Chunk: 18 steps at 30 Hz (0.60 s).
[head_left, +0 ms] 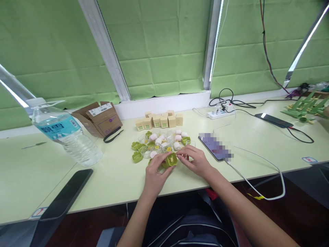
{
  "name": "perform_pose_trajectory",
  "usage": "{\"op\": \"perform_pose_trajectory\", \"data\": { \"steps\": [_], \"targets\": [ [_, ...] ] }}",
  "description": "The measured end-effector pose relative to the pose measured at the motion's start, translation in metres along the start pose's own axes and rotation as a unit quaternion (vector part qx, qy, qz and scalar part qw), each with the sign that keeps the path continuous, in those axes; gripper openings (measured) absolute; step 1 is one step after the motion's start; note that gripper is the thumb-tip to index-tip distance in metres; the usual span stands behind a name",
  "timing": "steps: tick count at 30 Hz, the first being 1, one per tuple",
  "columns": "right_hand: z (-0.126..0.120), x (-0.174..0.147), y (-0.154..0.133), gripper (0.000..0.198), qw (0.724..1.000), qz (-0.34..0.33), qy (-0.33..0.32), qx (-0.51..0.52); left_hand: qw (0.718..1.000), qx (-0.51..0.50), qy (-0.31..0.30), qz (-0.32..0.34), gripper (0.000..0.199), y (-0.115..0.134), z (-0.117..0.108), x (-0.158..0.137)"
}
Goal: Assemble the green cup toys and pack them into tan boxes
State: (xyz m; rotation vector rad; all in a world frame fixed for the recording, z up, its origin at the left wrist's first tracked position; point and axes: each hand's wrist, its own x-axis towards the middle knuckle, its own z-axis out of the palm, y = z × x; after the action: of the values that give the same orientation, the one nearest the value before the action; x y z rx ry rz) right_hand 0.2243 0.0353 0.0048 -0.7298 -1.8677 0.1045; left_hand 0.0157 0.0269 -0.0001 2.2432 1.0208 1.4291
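Note:
My left hand (156, 171) grips a small green plastic cup (171, 160) between thumb and fingers, its opening tilted towards me. A pale yellowish bit shows inside the cup. Close to the cup's right side, my right hand (194, 160) is closed in a pinch; whatever its fingertips hold is too small to make out. Just beyond both hands lies a loose pile of green flower-shaped cups (137, 157), white-pink cylinders (177, 146), clear plastic domes (143, 138) and small yellow pieces (157, 147).
Several small tan boxes (164, 121) stand behind the pile. To the left are a large water bottle (66, 133), an opened cardboard box (100, 120) and a black phone (67, 193). On the right lie a lit phone (214, 146) with a white cable, a power strip (221, 114) and another phone (273, 120).

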Motion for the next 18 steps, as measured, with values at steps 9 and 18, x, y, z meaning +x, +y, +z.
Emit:
{"op": "perform_pose_trajectory", "data": {
  "steps": [9, 18],
  "targets": [
    [-0.0002, -0.0005, -0.0033, 0.024, 0.986, 0.116, -0.122, 0.021, 0.998, -0.001, -0.004, 0.058, 0.044, 0.0047, -0.0024, 0.0002],
    [0.0004, -0.0018, -0.0021, 0.031, 0.983, 0.095, -0.154, 0.020, 0.997, -0.061, -0.038, -0.036, 0.044, 0.0067, -0.0043, -0.0032]
  ]
}}
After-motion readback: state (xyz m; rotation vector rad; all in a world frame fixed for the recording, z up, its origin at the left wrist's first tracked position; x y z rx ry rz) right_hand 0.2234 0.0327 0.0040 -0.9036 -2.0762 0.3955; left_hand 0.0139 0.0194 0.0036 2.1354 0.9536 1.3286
